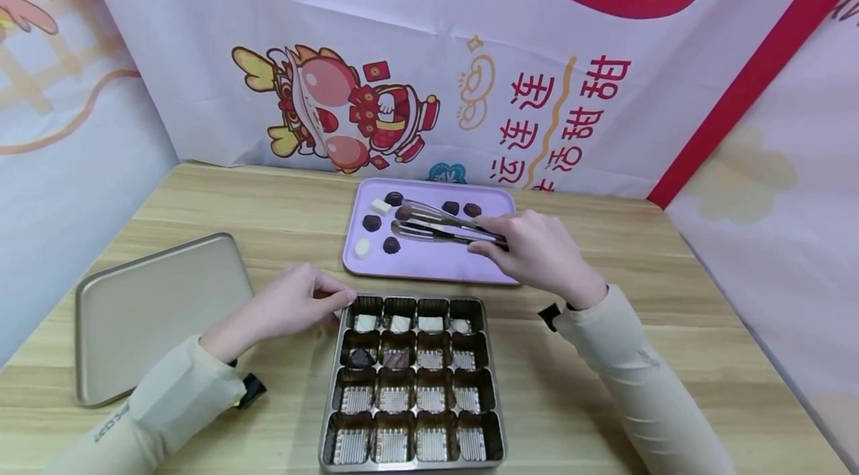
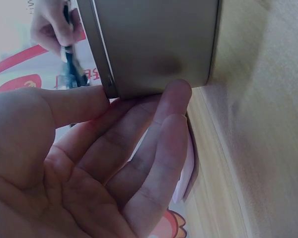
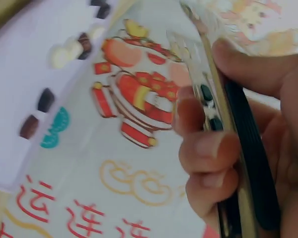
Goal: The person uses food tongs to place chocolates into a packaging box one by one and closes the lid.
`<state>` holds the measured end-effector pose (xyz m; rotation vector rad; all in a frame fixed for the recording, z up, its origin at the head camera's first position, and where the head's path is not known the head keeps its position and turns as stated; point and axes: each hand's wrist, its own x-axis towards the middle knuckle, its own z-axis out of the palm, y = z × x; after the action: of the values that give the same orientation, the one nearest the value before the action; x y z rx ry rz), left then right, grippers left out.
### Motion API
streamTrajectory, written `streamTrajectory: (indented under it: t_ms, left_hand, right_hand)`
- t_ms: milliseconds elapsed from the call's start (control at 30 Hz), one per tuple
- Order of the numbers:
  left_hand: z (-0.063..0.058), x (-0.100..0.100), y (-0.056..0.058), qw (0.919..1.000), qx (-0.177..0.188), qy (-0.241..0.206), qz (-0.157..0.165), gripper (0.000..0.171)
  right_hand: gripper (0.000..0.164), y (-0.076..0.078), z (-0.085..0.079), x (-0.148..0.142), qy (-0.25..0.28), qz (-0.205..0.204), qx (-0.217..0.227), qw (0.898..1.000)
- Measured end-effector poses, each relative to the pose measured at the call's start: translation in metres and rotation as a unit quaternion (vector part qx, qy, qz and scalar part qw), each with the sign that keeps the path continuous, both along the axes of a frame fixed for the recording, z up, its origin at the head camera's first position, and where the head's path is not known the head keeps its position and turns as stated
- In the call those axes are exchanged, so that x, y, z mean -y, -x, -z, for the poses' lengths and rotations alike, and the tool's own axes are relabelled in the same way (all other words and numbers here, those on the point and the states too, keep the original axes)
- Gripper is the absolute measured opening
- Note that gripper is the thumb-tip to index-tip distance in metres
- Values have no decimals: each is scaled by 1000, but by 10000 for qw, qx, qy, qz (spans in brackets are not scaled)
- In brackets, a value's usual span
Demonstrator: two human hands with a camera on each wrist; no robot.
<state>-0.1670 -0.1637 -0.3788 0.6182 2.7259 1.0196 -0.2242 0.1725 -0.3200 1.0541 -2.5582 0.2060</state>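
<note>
My right hand grips a pair of metal tongs with dark handles, its fingers wrapped round them in the right wrist view. The tongs reach over a lilac tray that bears several dark chocolates and a few white ones. Whether the tips hold a chocolate I cannot tell. My left hand holds the far left corner of a metal tin, thumb at its rim and fingers against its side. White pieces fill the tin's far row; two dark ones lie in the second row.
A shallow metal lid lies on the wooden table at the left. Behind the table hangs a printed cloth with a cartoon figure and red writing, and white cloth walls enclose both sides.
</note>
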Motion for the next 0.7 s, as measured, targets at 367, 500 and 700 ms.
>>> streamTrajectory:
  t_ms: [367,500,700]
  left_hand:
    - [4,3,0,9999,-55,-46,72,20]
    - [5,2,0,9999,-61,-79,33,19]
    - [7,0,1,9999,-41,-147,34,17]
  right_hand:
    - [28,20,41,34,-631,497,70,9967]
    - [26,23,47,40,-683,419,255,9965]
    - [24,25,51,40,-661,449,619,9949]
